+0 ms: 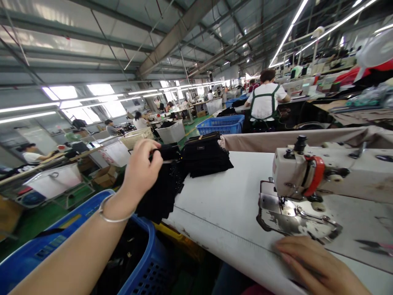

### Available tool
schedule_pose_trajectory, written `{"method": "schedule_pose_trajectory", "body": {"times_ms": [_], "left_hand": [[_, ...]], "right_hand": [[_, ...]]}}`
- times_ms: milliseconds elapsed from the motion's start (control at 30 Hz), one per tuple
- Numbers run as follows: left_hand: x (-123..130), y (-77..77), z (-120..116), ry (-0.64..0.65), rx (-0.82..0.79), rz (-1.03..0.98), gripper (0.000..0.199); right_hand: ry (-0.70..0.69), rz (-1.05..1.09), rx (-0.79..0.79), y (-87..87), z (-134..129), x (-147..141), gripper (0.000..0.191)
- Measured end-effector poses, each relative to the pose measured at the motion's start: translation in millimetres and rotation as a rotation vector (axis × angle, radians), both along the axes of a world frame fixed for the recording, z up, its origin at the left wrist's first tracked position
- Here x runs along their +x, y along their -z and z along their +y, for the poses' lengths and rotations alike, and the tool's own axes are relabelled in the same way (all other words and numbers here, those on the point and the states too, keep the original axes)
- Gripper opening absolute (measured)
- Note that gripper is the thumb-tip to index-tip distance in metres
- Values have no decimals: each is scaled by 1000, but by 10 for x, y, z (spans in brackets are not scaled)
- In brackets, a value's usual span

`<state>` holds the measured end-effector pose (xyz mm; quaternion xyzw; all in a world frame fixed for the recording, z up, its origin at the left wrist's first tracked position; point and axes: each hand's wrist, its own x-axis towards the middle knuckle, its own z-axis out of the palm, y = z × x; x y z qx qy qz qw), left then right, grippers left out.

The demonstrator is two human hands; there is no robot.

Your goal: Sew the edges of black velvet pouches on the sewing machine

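Observation:
My left hand (144,166), with a bangle at the wrist, reaches out to the left end of the sewing table. Its thumb and fingers pinch the edge of a black fabric piece (168,151) on top of a hanging stack. Beside it lies a second stack of black fabric pieces (204,157), the top one bearing a small label. My right hand (313,262) rests at the table's front edge, slightly blurred, fingers stretched out and nothing visible in them. Just beyond it stands the sewing machine (294,172) with its metal plate.
A pair of scissors (374,246) lies right of my right hand. Below my left arm is a blue basket (150,241) holding dark pieces. Another blue basket (221,125) stands beyond the table. A co-worker in a white shirt (264,100) sits ahead, facing away.

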<state>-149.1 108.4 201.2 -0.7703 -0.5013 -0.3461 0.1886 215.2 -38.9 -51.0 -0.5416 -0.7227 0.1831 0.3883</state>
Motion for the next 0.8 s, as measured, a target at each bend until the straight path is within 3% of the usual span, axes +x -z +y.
{"method": "schedule_pose_trajectory", "body": {"times_ms": [67, 133, 200, 267, 300, 400, 467, 533, 633, 733, 800], "left_hand": [[396, 268, -320, 190, -137, 7, 13], [729, 668, -660, 426, -387, 2, 13], [935, 1088, -949, 668, -635, 35, 11], [1008, 1414, -1111, 928, -748, 38, 10], [1011, 1520, -1133, 949, -748, 2, 13], [1005, 1613, -1030, 736, -678, -147, 40], [1052, 1556, -938, 626, -809, -190, 65], [1140, 1493, -908, 657, -1117, -246, 70], [1259, 1489, -972, 811, -1486, -486, 56], [1292, 1563, -1057, 887, -1579, -744, 53], [1287, 1599, -1088, 916, -1619, -825, 54]], "right_hand": [[-40, 225, -202, -215, 49, -309, 33], [-102, 600, -401, -374, 112, -612, 47], [-140, 921, -493, -444, 166, -817, 59], [-67, 940, -525, -445, 172, -879, 46], [-48, 921, -541, -441, 148, -863, 40], [-92, 843, -571, -511, -19, -738, 29], [-143, 715, -561, -657, -156, -667, 22], [-176, 549, -512, -842, -266, -629, 21], [-150, 375, -411, -1057, -362, -574, 21], [39, 233, -276, -1102, -408, -464, 5], [124, 203, -206, -1081, -430, -385, 10]]}}
